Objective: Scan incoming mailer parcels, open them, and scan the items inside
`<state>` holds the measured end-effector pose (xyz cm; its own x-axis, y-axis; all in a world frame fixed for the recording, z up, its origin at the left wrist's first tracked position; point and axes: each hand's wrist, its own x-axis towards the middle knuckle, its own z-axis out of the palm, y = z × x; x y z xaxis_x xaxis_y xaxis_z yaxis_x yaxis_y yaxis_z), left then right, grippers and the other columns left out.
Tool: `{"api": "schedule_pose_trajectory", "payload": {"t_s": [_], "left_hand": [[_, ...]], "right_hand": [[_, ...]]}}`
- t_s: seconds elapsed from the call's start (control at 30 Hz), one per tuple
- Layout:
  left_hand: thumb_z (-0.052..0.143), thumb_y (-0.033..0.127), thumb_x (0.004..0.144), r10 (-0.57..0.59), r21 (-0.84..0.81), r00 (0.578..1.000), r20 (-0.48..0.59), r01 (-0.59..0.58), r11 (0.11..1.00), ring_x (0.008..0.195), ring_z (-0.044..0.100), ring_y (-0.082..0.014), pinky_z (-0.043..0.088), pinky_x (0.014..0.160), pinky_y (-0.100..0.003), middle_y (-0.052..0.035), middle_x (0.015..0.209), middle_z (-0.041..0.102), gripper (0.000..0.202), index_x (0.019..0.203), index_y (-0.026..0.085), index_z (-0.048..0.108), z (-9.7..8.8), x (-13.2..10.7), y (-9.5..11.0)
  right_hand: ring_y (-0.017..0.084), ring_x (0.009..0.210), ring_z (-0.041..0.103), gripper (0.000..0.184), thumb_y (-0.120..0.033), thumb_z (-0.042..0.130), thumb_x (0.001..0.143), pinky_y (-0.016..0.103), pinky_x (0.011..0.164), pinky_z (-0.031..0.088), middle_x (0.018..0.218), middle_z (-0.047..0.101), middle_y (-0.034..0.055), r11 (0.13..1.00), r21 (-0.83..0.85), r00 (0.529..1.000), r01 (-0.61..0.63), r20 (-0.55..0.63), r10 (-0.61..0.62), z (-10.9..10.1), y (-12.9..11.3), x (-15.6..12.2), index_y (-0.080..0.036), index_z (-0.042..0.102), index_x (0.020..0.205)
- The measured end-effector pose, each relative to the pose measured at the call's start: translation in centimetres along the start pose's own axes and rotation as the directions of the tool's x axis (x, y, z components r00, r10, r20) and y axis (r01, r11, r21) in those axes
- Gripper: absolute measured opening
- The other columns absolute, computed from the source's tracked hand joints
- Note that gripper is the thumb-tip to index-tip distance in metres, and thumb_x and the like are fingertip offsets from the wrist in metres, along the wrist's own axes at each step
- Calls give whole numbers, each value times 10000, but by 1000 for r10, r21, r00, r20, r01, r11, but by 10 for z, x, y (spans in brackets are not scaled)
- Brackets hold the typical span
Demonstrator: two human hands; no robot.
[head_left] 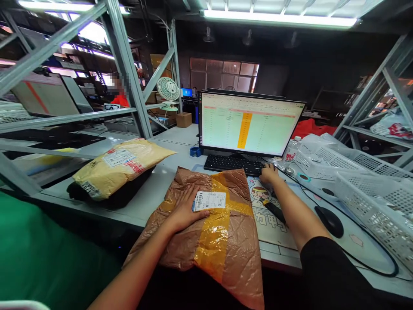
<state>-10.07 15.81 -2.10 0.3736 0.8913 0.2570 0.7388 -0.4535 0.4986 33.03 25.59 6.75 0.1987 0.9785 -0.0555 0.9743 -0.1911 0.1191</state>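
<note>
A brown plastic mailer bag crossed with yellow tape lies at the table's front edge, its near part overhanging. My left hand rests flat on it with fingers spread, beside a white shipping label. My right hand reaches to the right end of a black keyboard, its fingertips on the keys and no object visible in it. Just below that hand, a black and yellow utility knife lies on a printed desk mat. A monitor showing a spreadsheet stands behind the keyboard.
A yellowish parcel sits on something black at left, near a metal frame. To the right are a mouse, its cable, white plastic baskets and a bottle. A blue tape roll stands left of the keyboard. Another person is behind the frame.
</note>
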Motion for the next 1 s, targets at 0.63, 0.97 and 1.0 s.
{"api": "schedule_pose_trajectory", "payload": {"t_s": [0.63,0.97,1.0], "left_hand": [[703,729,880,43,72,981,-187,-30,997,1633,298,-392,242,1363,-566,-183,1722,379,1004,1640,130,434,-11,-11,17],[854,168,725,467,446,884,-18,-411,795,1601,326,-468,346,1243,-745,-80,1774,290,1070,1680,347,406,2,-111,71],[763,110,776,477,459,878,-46,-405,791,1602,339,-450,389,1235,-709,-89,1774,285,997,1683,317,406,7,-110,70]], "right_hand": [[289,1462,540,559,-321,508,1079,368,1248,388,1618,531,159,936,219,961,277,-41,-275,39,4,-159,-154,535,1611],[320,1456,537,498,-207,467,1085,482,1218,440,1517,621,125,931,342,945,129,-326,-11,95,24,-214,-176,603,1563],[324,1441,546,496,-199,468,1083,486,1209,447,1503,628,128,932,340,945,126,-326,-9,93,22,-214,-176,607,1558]]}}
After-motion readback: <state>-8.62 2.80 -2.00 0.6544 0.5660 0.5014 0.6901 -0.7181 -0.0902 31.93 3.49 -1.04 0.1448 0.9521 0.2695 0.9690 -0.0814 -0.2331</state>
